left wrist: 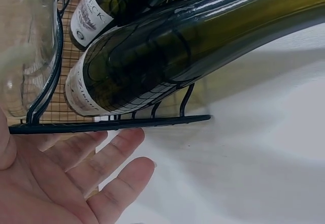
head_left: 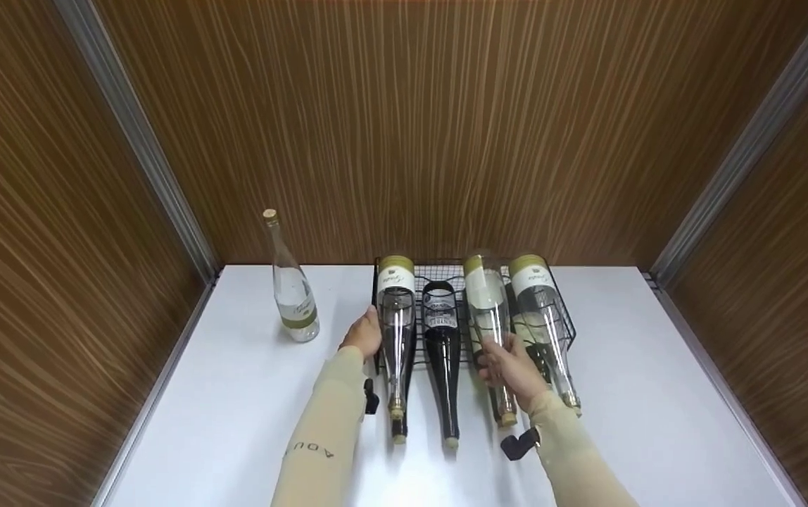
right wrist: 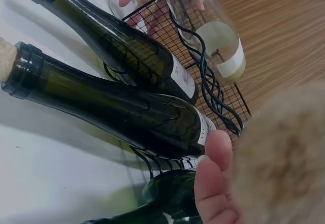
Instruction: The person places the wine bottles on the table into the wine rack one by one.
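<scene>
A black wire bottle rack point(left wrist: 61, 128) lies on the white table, with dark green bottles low in it and clear bottles above. My right hand point(head_left: 513, 370) grips a clear bottle point(head_left: 486, 292) with a pale label, its corked neck toward me, over the right half of the rack. In the right wrist view its cork point(right wrist: 284, 153) looms large and blurred beside my fingertips point(right wrist: 210, 173). My left hand point(head_left: 363, 334) rests against the rack's left side, fingers extended along the outer wire. Close to it lie a clear bottle point(head_left: 397, 313) and a dark bottle point(left wrist: 147, 56).
At the left, a corked clear bottle point(head_left: 297, 303) stands upright on the table point(head_left: 235, 394). Another clear bottle point(head_left: 536, 296) lies at the rack's right end, and a dark bottle point(head_left: 443, 359) in the middle. Wood-grain panels point(head_left: 404, 127) enclose the back and sides.
</scene>
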Action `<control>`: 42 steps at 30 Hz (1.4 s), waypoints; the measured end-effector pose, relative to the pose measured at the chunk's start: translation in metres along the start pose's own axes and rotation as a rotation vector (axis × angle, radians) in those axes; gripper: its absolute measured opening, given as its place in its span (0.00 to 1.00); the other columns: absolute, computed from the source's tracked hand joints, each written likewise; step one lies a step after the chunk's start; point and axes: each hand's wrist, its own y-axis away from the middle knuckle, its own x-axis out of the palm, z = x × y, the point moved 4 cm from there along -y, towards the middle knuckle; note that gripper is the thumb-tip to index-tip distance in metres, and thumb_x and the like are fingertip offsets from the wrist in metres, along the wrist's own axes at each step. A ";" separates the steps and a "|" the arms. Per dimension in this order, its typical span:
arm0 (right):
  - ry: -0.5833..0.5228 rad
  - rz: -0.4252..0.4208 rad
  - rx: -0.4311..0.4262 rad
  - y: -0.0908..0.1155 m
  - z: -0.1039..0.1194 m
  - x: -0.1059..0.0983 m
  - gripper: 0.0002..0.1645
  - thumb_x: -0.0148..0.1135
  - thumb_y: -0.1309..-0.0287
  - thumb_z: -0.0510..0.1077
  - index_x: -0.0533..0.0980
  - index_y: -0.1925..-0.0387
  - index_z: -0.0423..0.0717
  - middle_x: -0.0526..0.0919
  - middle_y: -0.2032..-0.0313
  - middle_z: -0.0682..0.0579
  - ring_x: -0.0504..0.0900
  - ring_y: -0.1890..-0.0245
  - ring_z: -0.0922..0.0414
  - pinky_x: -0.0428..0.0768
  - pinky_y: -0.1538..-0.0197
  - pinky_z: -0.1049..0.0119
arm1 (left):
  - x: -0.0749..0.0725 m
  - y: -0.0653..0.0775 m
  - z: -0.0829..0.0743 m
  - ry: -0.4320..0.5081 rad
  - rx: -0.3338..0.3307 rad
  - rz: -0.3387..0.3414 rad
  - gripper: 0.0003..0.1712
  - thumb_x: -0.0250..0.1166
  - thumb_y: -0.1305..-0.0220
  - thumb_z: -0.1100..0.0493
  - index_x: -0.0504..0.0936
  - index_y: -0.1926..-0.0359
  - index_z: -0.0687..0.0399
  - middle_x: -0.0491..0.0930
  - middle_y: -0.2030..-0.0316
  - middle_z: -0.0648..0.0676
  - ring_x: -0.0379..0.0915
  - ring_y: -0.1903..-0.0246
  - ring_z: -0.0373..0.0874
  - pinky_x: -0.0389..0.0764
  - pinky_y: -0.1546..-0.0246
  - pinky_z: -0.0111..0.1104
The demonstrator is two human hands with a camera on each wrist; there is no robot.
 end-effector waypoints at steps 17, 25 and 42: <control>0.276 -0.127 -0.159 0.051 0.006 -0.005 0.51 0.60 0.47 0.61 0.43 0.31 0.52 0.71 0.48 0.37 0.81 0.68 0.47 0.78 0.77 0.57 | -0.003 0.002 -0.001 -0.012 -0.026 0.000 0.39 0.22 0.30 0.40 0.60 0.35 0.62 0.61 0.37 0.59 0.54 0.38 0.54 0.56 0.38 0.43; 0.432 -0.196 -0.212 0.056 0.001 -0.004 0.46 0.62 0.46 0.54 0.49 0.33 0.48 0.70 0.46 0.35 0.80 0.70 0.51 0.79 0.69 0.61 | -0.001 0.001 -0.004 -0.073 -0.006 -0.008 0.39 0.21 0.30 0.42 0.63 0.36 0.63 0.64 0.39 0.60 0.58 0.39 0.54 0.59 0.40 0.43; 0.417 -0.272 -0.254 0.051 -0.005 -0.001 0.37 0.62 0.45 0.46 0.57 0.37 0.48 0.69 0.64 0.45 0.69 0.71 0.53 0.72 0.70 0.62 | -0.002 0.004 -0.004 -0.048 -0.034 0.006 0.38 0.22 0.30 0.41 0.62 0.36 0.61 0.63 0.38 0.58 0.56 0.38 0.54 0.58 0.39 0.43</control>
